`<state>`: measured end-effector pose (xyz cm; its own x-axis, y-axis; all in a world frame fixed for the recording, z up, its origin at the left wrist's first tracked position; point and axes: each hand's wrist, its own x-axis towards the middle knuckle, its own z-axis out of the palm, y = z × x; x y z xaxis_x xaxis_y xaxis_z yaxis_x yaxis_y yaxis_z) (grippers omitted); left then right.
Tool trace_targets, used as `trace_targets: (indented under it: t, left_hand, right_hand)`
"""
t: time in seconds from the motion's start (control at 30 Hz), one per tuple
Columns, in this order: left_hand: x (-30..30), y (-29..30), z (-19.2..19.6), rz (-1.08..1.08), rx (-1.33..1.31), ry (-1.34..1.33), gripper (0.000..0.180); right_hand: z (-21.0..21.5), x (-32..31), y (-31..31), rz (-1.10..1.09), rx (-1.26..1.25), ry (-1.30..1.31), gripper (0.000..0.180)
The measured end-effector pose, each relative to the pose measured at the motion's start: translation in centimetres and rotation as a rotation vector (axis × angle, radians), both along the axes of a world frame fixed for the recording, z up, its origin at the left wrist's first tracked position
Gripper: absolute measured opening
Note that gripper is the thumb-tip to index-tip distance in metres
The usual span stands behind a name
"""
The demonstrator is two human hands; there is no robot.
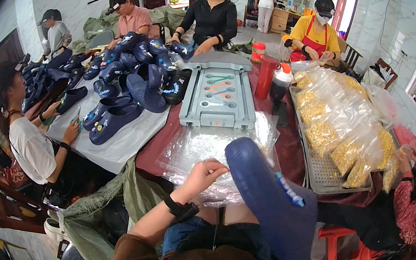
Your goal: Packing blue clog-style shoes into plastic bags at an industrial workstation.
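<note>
The left hand (205, 175) is pinching the light, springy blue foam clog (267, 197) at its rim; right hand's grip is hidden behind it.

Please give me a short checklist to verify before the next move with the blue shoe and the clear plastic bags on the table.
1. Left hand has hold of a clear plastic bag: cannot tell; the fingers are curled at the edge of the pile.
2. Blue shoe is held steady: cannot tell; the right hand is hidden behind it.
3. Shoe is near the bags: ok; its toe is over the pile.
4. Bags lie flat and within reach: ok; they are spread in front of the person.
5. Grey plastic tray is out of the way: ok; it lies beyond the bags.
</note>
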<state>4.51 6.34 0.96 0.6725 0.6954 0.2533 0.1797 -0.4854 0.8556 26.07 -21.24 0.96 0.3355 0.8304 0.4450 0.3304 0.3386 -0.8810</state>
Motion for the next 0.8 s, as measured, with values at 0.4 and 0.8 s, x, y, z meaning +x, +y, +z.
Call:
trace_targets:
  t: [0.4, 0.8]
  left_hand:
    - [-3.4, -4.8, 2.0, -0.095, -0.434, -0.323, 0.056]
    - [-8.5, -6.3, 0.6, -0.146, -0.7, -0.599, 0.081]
  right_hand:
    - [3.4, -4.6, 4.7, -0.03, -0.021, -0.189, 0.021]
    - [3.2, -9.5, 6.3, -0.096, -0.128, -0.313, 0.03]
